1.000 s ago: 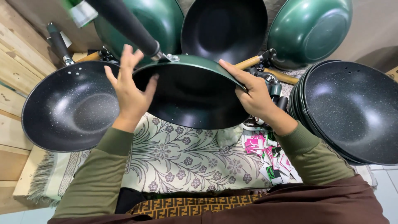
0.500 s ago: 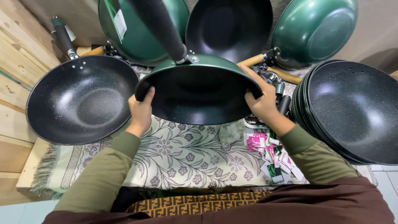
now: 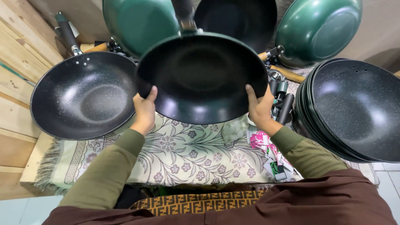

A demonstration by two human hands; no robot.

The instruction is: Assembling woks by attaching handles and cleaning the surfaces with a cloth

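I hold a dark green wok [image 3: 202, 77] with a black speckled inside up in front of me, its inside tilted toward me and its dark handle [image 3: 183, 14] pointing away. My left hand [image 3: 145, 109] grips its rim at the lower left. My right hand [image 3: 260, 109] grips the rim at the lower right. Both thumbs lie over the rim's inner edge. The wok hangs above a floral patterned cloth [image 3: 183, 156].
A black speckled wok [image 3: 85, 96] rests at the left against wooden planks [image 3: 16, 62]. A stack of several black woks [image 3: 354, 110] leans at the right. Green woks [image 3: 139, 23] [image 3: 318, 29] stand behind. Loose handles and pink printed cards [image 3: 262, 141] lie at right.
The wok has been lifted and tilted so its inside faces me. My left hand went from open fingers on the rim to a full grip. Both hands now sit lower on the rim.
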